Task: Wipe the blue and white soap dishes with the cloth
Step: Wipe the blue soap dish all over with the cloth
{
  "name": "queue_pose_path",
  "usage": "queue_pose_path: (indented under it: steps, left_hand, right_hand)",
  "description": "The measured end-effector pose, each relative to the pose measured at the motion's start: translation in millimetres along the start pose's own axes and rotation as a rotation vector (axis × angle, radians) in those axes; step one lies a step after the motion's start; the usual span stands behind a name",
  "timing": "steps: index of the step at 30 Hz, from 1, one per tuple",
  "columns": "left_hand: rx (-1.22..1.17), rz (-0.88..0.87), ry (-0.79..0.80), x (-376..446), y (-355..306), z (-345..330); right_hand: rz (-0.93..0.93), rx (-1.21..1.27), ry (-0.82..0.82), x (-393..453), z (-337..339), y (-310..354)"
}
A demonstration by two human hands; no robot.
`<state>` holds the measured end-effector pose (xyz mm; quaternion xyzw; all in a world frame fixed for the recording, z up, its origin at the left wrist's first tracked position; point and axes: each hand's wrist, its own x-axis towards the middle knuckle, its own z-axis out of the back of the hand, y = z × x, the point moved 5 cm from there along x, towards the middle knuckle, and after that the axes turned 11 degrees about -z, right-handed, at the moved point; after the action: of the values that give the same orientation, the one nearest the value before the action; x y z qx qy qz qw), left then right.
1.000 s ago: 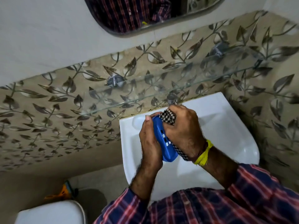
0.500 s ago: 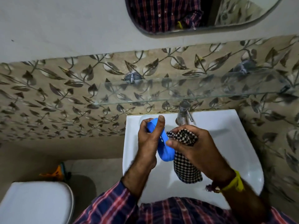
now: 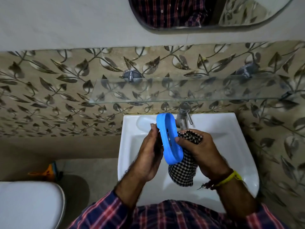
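I hold the blue soap dish (image 3: 169,138) on edge over the white sink (image 3: 231,146), its hollow side with drain slots facing right. My left hand (image 3: 148,154) grips its back. My right hand (image 3: 199,149) clutches the black-and-white checked cloth (image 3: 183,171), which hangs down behind the dish, and its thumb rests inside the dish. A pale oval shape (image 3: 145,123) lies on the sink's back left ledge; whether it is the white soap dish I cannot tell.
A chrome tap (image 3: 183,114) stands just behind the dish. Above it a glass shelf (image 3: 181,91) juts from the leaf-patterned wall, under a mirror (image 3: 206,12). A white toilet lid (image 3: 29,204) is at lower left, an orange object (image 3: 47,172) on the floor beside it.
The blue dish has been turned from its back to its hollow side. My right hand with the cloth came off the dish's back, and its thumb now rests inside. The view shifted to the left.
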<state>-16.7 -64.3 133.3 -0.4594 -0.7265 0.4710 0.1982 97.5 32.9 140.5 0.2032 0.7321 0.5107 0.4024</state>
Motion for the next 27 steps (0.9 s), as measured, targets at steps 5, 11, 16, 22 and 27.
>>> queue_pose_path:
  steps: [5,11,16,22,27]
  left_hand:
    - [-0.152,0.045,0.074,1.9,0.0,-4.3]
    - [-0.228,0.041,-0.1,9.3,7.8,9.7]
    - [-0.121,0.041,-0.227,11.2,4.7,29.4]
    - [-0.023,0.176,-0.469,-4.5,25.6,52.0]
    - [0.08,0.083,-0.526,-7.0,20.7,48.8]
  right_hand:
    - [0.158,-0.313,-0.118,-0.3,-5.6,1.6]
    - [0.051,-0.203,-0.116,-2.8,1.9,-3.8]
    - [-0.021,0.003,-0.257,2.4,36.7,0.3]
    - [-0.117,0.32,-0.338,-0.5,69.0,-13.7]
    - [-0.157,0.339,-0.353,-3.1,67.2,-28.4]
